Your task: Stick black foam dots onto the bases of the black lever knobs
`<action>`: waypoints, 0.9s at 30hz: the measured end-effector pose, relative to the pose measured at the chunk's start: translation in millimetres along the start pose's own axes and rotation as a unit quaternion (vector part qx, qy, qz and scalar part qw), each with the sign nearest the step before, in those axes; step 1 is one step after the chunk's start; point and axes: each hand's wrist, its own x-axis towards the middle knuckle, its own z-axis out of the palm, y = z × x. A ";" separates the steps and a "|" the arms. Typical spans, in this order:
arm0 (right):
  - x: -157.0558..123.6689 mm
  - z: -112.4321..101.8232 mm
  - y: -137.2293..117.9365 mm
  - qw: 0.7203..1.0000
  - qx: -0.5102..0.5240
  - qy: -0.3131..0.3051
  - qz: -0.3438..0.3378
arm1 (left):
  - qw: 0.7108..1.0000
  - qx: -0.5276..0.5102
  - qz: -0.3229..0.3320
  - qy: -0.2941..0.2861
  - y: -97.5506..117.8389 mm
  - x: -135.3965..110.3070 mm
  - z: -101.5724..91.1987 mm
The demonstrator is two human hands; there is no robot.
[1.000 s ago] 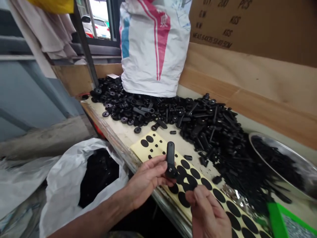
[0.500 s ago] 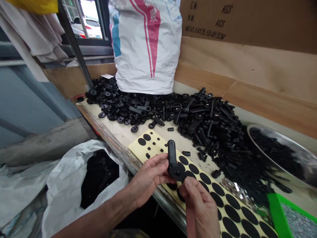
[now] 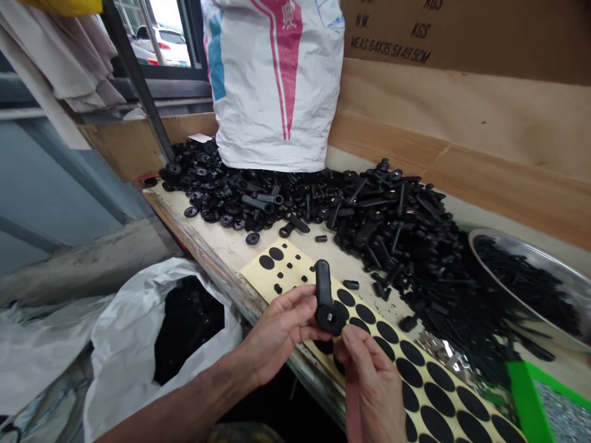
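Note:
My left hand (image 3: 277, 329) pinches a black plastic lever part (image 3: 324, 298) upright above the table's front edge, its round end toward me. My right hand (image 3: 369, 384) is closed just below that round end, fingertips touching it; what they hold, if anything, is hidden. Under both hands lies a yellow backing sheet (image 3: 295, 261) covered with black round stickers (image 3: 418, 372).
A big heap of black plastic parts (image 3: 369, 227) covers the table behind the sheet. A white woven sack (image 3: 272, 86) stands at the back. A metal bowl of black pieces (image 3: 526, 289) is at right, a green tray (image 3: 521, 394) below it. A white plastic bag (image 3: 138, 344) hangs left.
My right hand rose from the sticker sheet to the lever's round end. The left hand kept hold of the lever, tilting it slightly.

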 end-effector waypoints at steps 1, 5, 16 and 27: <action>0.1 -0.1 0.1 1.000 -0.001 -0.002 0.001 | 1.000 0.000 0.000 0.001 -0.4 0.2 -0.7; 0.3 0.2 -0.3 1.000 -0.004 -0.005 0.003 | 1.000 -0.005 -0.001 0.012 -1.4 2.0 -3.4; 1.9 3.0 0.9 1.000 -0.003 0.010 0.013 | 1.000 -0.011 0.007 0.022 -3.1 2.1 -5.7; 3.4 5.8 2.7 1.000 -0.006 0.022 0.009 | 1.000 -0.010 0.010 0.016 -5.0 3.5 -7.4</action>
